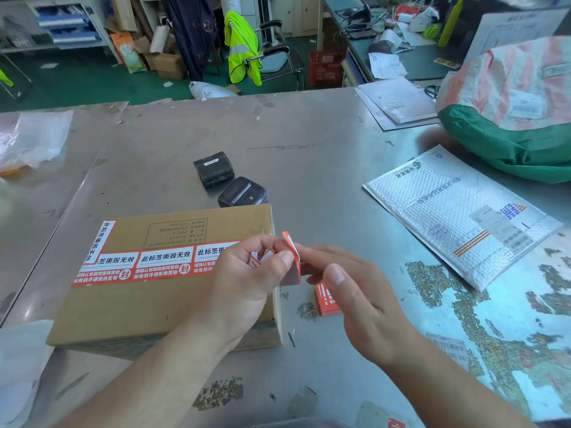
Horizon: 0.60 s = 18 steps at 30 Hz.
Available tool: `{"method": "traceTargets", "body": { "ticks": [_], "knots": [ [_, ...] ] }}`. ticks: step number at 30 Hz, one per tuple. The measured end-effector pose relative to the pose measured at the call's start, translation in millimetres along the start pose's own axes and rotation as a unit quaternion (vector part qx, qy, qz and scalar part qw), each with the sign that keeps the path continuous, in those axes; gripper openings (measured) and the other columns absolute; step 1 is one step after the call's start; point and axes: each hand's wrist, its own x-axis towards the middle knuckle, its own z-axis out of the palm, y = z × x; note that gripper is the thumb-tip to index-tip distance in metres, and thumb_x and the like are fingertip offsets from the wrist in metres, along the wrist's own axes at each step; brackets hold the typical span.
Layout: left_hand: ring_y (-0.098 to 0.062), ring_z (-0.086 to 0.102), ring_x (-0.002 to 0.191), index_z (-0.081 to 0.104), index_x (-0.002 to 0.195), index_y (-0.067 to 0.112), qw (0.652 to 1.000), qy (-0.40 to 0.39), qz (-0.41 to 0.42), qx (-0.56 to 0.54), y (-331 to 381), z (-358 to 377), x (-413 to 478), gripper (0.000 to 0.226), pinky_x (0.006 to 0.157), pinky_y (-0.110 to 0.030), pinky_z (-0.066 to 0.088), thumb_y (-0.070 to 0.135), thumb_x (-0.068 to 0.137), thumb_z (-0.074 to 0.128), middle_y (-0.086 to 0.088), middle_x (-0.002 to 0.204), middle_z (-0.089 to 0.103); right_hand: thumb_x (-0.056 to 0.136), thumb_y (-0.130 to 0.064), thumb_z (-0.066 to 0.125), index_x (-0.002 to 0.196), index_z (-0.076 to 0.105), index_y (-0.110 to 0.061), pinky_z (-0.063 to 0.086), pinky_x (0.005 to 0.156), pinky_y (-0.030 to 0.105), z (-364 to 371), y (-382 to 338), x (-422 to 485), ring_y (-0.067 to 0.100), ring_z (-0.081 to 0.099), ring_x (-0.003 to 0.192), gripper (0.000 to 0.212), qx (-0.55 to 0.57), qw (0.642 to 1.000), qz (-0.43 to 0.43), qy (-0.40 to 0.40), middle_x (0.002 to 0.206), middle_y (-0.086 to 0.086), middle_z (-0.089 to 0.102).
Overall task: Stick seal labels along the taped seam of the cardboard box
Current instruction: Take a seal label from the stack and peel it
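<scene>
Your left hand (247, 273) and right hand (346, 288) pinch one label (293, 257) between fingertips, edge-up over the box's (173, 304) right end. Three labels (154, 265) already run lengthwise, left to right, along the seam; the box lies on the tabletop (309, 156).

A green floor (77, 81) is seen across the upper frame. Shelving (66, 26) is noted upper left, a draped chair (272, 54) upper centre.

Label handling above box

Both hands, left hand (247, 273) and right hand (349, 291), pinch a seal label (293, 261) over the cardboard box (148, 307).
</scene>
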Motion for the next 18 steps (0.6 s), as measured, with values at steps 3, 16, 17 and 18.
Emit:
{"method": "traceTargets", "body": {
  "ticks": [3,16,17,18],
  "knots": [
    [0.001,0.045,0.040,0.061,0.072,0.011,0.999,-0.001,-0.046,-0.025,3,1,-1,0.006,0.042,-0.009,0.034,0.014,0.075,0.057,0.010,0.049,0.055,0.104,-0.049,0.030,0.129,0.066,-0.015,0.051,0.084,0.046,0,3,-1,0.026,0.065,0.106,0.056,-0.011,1.000,-0.002,0.002,0.113,0.000,0.071],
    [0.000,0.040,0.035,0.059,0.072,0.009,0.998,-0.008,-0.060,-0.004,13,1,-3,0.006,0.039,-0.008,0.032,0.014,0.075,0.060,0.005,0.052,0.055,0.104,-0.049,0.031,0.116,0.070,-0.004,0.045,0.073,0.020,-6,3,1,-0.005,0.058,0.083,0.061,-0.100,0.994,-0.042,-0.005,0.108,0.000,0.068],
    [0.000,0.039,0.033,0.059,0.073,0.009,0.997,-0.012,-0.072,-0.011,15,2,-3,0.006,0.038,-0.008,0.031,0.011,0.078,0.062,0.006,0.050,0.054,0.104,-0.050,0.031,0.117,0.070,-0.004,0.044,0.073,0.019,-6,3,0,-0.006,0.057,0.083,0.061,-0.103,0.994,-0.045,-0.003,0.108,-0.001,0.068],
    [0.001,0.040,0.032,0.057,0.074,0.007,0.996,-0.016,-0.085,-0.019,17,3,-3,0.010,0.037,-0.008,0.031,0.006,0.082,0.062,0.008,0.047,0.054,0.104,-0.050,0.032,0.119,0.070,-0.004,0.044,0.074,0.018,-6,4,0,-0.007,0.056,0.083,0.061,-0.105,0.993,-0.047,-0.001,0.109,0.000,0.068]
  ]
}}
